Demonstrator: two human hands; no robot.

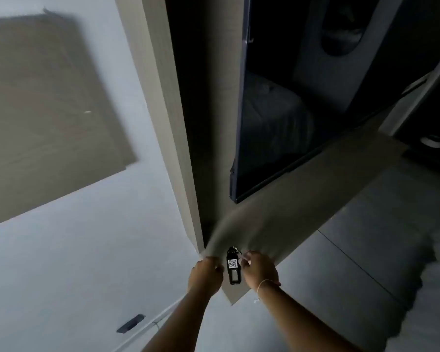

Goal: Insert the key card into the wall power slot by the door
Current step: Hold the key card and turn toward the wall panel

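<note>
A black key card with a white label reading "404" and a metal ring at its top lies flat against a beige wood panel by the door frame. Its lower end has a pale window; I cannot tell whether that part is the card or the wall power slot. My left hand curls its fingers against the card's left edge. My right hand pinches a small white piece beside the ring at the card's upper right. A thin band circles my right wrist.
A white wall fills the left, with a small dark slot-shaped fitting low on it. A beige door frame borders a dark room with a bed. Grey floor tiles lie to the right.
</note>
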